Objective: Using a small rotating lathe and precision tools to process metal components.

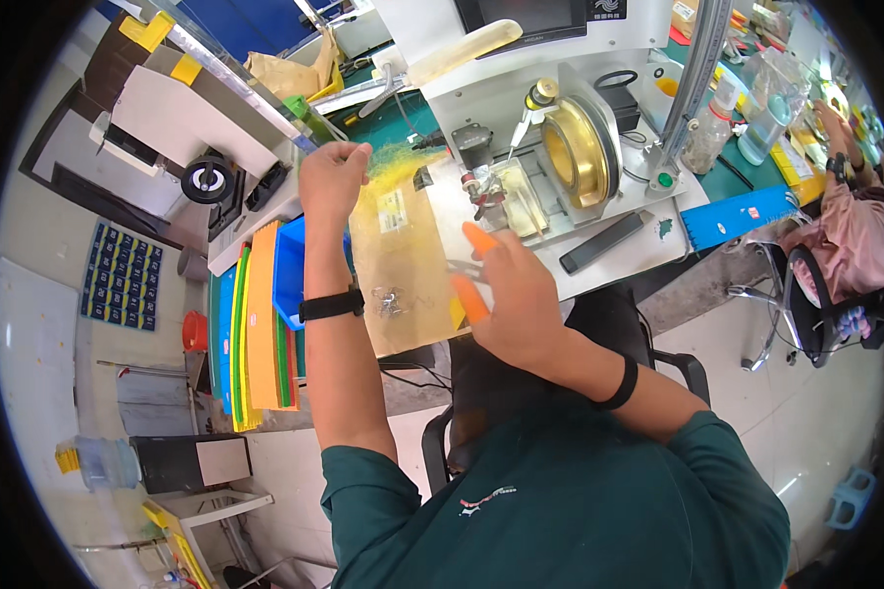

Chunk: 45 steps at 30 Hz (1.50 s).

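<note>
- Left hand (332, 180) is closed, pinching the far left corner of a clear yellowish bag (403, 260) held up over the bench.
- Right hand (511, 294), orange finger cots (478, 239) on, pinches tweezers (465, 267) at the bag's right edge.

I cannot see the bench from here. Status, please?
Left hand pinches clear yellow plastic bag by top corner. Right hand, orange finger cots, at bag's edge. Nothing blocking.
</note>
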Each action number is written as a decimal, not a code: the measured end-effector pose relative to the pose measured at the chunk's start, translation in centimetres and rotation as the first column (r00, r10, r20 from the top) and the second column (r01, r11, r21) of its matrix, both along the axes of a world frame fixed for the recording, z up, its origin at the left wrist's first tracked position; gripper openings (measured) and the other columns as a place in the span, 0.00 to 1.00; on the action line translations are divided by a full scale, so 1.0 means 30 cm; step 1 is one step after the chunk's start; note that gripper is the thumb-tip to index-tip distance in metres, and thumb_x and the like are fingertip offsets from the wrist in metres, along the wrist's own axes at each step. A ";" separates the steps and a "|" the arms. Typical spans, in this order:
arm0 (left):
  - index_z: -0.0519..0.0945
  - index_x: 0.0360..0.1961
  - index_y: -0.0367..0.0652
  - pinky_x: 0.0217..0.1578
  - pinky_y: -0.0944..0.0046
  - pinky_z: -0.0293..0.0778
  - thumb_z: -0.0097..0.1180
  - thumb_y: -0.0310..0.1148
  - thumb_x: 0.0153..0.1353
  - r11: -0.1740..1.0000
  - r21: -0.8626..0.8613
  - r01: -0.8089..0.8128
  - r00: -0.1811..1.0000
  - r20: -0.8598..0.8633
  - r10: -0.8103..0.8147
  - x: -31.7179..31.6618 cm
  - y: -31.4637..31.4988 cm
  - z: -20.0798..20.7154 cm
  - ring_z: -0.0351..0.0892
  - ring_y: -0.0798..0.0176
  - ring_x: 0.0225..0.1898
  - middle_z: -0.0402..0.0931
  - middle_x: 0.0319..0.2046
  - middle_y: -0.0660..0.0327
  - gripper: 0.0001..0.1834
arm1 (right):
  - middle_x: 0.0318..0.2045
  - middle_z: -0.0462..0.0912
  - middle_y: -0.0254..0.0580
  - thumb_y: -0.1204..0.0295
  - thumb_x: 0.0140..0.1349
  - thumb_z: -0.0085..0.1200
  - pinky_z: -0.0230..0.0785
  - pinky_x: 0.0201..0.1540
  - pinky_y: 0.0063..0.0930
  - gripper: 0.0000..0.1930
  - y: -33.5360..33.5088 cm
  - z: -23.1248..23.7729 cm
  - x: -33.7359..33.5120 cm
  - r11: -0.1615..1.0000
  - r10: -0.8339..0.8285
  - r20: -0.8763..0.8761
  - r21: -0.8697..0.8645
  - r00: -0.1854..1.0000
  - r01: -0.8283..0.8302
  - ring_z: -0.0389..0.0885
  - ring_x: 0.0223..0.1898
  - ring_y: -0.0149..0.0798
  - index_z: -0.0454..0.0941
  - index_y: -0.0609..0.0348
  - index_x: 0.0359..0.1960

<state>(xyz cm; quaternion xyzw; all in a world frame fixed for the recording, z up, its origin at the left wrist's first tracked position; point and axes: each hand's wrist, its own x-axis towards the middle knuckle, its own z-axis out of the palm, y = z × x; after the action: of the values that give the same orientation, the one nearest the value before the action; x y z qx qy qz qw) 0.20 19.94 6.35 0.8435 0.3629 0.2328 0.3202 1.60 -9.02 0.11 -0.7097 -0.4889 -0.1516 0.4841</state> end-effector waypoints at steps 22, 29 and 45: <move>0.77 0.10 0.40 0.16 0.69 0.63 0.33 0.71 0.75 0.864 -0.433 0.257 0.959 0.225 -0.172 0.041 -0.427 -0.171 0.71 0.68 0.14 0.76 0.14 0.59 0.50 | 0.27 0.74 0.30 0.74 0.73 0.53 0.57 0.26 0.18 0.07 0.109 0.054 0.229 0.897 0.349 -0.862 0.420 0.368 0.134 0.69 0.24 0.22 0.76 0.66 0.44; 0.75 0.09 0.39 0.17 0.65 0.63 0.39 0.70 0.74 0.845 -0.436 0.310 0.946 0.232 -0.227 0.034 -0.411 -0.146 0.71 0.68 0.15 0.77 0.15 0.58 0.49 | 0.28 0.74 0.29 0.75 0.72 0.53 0.55 0.26 0.19 0.06 0.121 0.034 0.259 0.914 0.325 -0.853 0.395 0.408 0.098 0.66 0.23 0.21 0.76 0.66 0.43; 0.86 0.32 0.35 0.28 0.67 0.64 0.68 0.26 0.58 0.897 0.191 0.398 0.847 0.299 -0.440 0.084 -0.468 0.003 0.65 0.72 0.24 0.76 0.29 0.63 0.05 | 0.30 0.77 0.34 0.80 0.65 0.51 0.65 0.29 0.24 0.05 0.126 0.032 0.248 0.903 0.272 -0.873 0.377 0.406 0.206 0.71 0.29 0.23 0.76 0.68 0.41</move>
<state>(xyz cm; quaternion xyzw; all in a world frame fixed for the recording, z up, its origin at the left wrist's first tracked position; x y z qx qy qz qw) 2.71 5.89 6.44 0.8682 0.0952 0.3188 0.3681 9.04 -5.24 1.07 -0.5407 -0.1132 0.1666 0.8167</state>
